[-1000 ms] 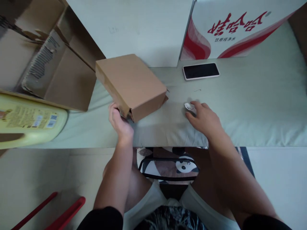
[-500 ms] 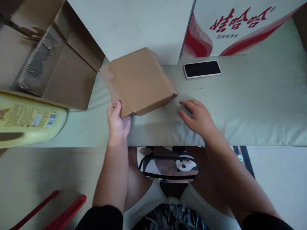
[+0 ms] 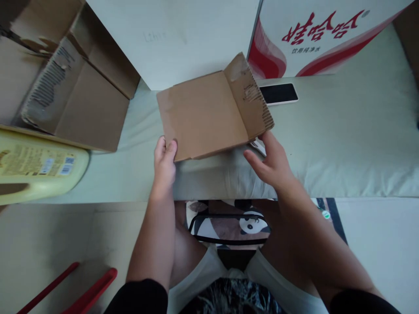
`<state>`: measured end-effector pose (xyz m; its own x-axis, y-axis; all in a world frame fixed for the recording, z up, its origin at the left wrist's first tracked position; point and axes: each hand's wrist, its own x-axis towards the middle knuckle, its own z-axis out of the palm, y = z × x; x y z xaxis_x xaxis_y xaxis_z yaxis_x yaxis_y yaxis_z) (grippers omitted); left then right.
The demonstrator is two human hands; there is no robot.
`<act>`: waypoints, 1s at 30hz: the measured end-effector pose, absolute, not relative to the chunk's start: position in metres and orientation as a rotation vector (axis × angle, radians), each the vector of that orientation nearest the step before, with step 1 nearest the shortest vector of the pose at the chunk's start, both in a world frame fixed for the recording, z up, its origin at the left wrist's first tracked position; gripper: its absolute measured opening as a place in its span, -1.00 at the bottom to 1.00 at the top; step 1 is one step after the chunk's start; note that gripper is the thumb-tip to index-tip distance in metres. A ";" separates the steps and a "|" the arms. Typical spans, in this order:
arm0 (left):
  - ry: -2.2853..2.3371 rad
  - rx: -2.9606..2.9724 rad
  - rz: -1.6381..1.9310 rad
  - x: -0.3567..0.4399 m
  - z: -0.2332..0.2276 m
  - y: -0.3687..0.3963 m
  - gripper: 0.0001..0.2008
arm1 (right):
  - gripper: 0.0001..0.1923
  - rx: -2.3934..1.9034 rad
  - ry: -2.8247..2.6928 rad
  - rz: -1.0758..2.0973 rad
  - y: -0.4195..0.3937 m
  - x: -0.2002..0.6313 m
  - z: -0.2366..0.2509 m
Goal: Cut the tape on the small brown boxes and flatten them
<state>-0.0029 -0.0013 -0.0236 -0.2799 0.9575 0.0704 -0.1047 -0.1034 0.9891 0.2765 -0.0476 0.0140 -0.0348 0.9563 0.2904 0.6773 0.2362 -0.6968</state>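
A small brown cardboard box [image 3: 204, 115] lies on the pale green cushion [image 3: 343, 144] in front of me, with one flap [image 3: 250, 93] standing up on its right side. My left hand [image 3: 164, 163] grips the box's near left corner. My right hand [image 3: 271, 161] is at the box's near right corner, below the raised flap, fingers touching the box edge. A small white object [image 3: 258, 146] peeks out between my right fingers and the box.
A black phone [image 3: 279, 93] lies behind the flap, partly hidden. A white and red carton [image 3: 314, 35] stands at the back right. A large open cardboard box [image 3: 65, 78] sits at the left, with a yellow jug [image 3: 36, 168] in front of it. Red bars [image 3: 81, 292] lie on the floor.
The box has turned and slid right toward the middle, and its right flap has swung up. My right hand moved from the small white object to the box's right corner.
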 end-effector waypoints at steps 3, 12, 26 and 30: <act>1.245 1.086 1.582 -0.004 -0.026 -0.001 -0.51 | -0.58 -1.412 -1.768 0.514 -0.051 0.276 0.016; 1.191 0.926 1.638 -0.001 -0.034 -0.005 -0.29 | -0.21 -1.215 -1.776 0.652 -0.058 0.280 0.017; 1.207 1.012 1.523 -0.007 -0.043 0.000 -0.28 | -0.03 -1.247 -1.819 0.797 -0.052 0.276 0.003; 1.399 1.128 1.528 -0.011 -0.043 0.001 -0.34 | -0.21 -1.452 -1.683 0.692 -0.049 0.274 0.011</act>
